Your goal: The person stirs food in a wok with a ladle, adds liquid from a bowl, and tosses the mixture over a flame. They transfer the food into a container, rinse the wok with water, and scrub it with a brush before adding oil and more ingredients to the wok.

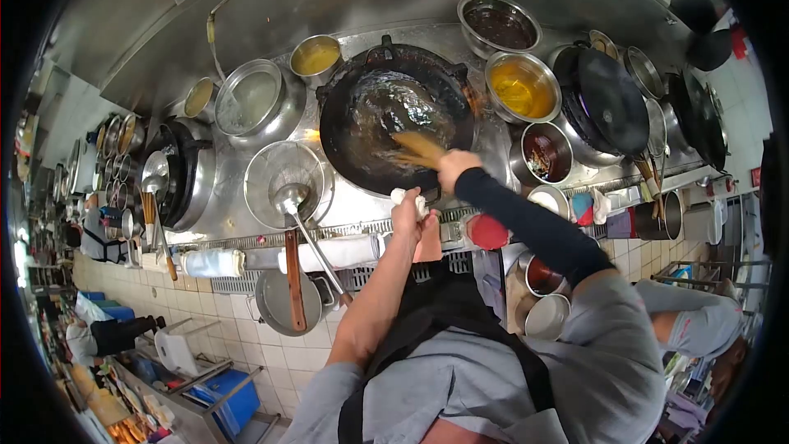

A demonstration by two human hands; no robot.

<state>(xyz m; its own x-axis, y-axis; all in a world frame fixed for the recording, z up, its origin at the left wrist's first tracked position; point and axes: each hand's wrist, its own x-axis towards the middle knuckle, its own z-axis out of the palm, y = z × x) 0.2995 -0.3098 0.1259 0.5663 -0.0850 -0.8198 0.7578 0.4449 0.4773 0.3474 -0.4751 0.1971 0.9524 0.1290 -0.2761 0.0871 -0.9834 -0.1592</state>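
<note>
My right hand (458,168) is closed round a bamboo wok brush (419,148), whose bristles reach down into a big black wok (341,136). Shiny liquid (403,103) lies in the bottom of the wok. My left hand (407,215) grips a folded white cloth (413,200) at the wok's near rim; whether it also holds a handle there is hidden. Just left of the wok, a ladle (291,196) rests in a round wire strainer (263,177), its handle hanging over the counter's front edge.
Right of the wok stand a pot of yellow oil (522,89) and a pot with dark red sauce (542,152). A bowl of dark liquid (499,25) sits behind. At left is a steel pot of cloudy liquid (248,99). Rolled towels (333,253) line the front rail. Other people (107,337) are nearby.
</note>
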